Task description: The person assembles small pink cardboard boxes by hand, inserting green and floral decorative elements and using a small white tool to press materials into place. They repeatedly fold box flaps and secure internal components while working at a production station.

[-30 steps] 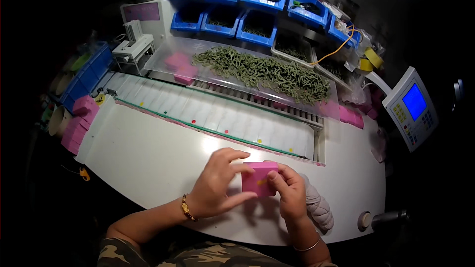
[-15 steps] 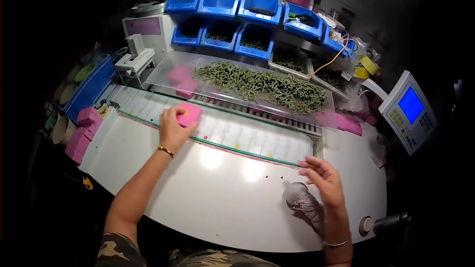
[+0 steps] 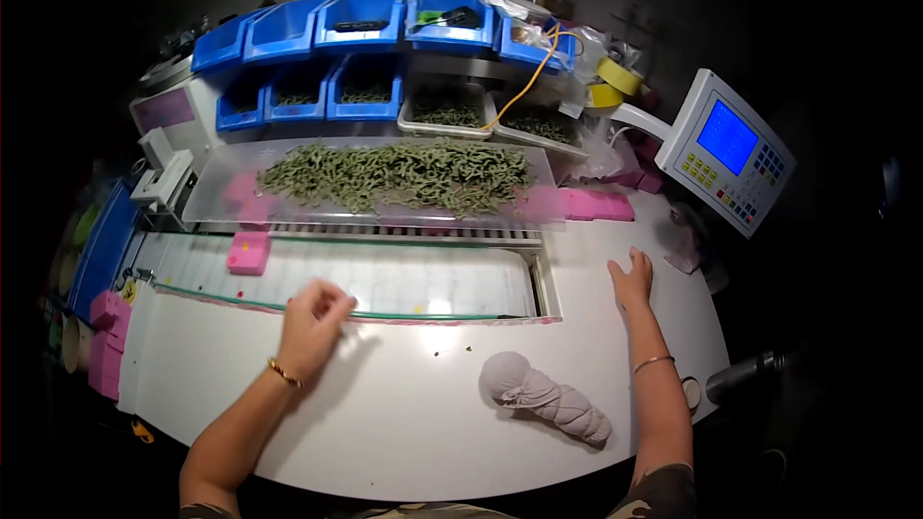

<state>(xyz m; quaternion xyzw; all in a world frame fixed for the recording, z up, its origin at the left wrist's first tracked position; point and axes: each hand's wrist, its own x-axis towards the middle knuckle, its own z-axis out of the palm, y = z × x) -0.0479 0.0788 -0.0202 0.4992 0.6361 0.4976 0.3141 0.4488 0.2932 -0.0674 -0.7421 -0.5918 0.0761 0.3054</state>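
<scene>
The left hand (image 3: 312,327) sits in the lower left middle of the frame, over the front edge of the white belt (image 3: 385,279), its fingers curled loosely inward and holding nothing that I can see. A thin bracelet circles that wrist. Up and to the left of it, well apart, a pink block (image 3: 248,253) lies on the belt near its left end.

The right hand (image 3: 632,281) is right of centre, laid flat on the white counter (image 3: 404,423) just past the belt's right end, fingers spread and empty. Pink pads (image 3: 596,205) lie near it toward the upper right.

Below and between the two forearms, a grey cloth bundle (image 3: 546,396), knotted at one end, rests on the counter.

Behind the belt, across the middle of the frame, a clear tray (image 3: 216,194) carries a long heap of green parts (image 3: 399,173). Above it stand rows of blue bins (image 3: 356,19), some holding more green parts. At the upper right a tilted control panel (image 3: 726,163) shows a blue screen. More pink blocks (image 3: 106,341) are stacked at the left edge.
</scene>
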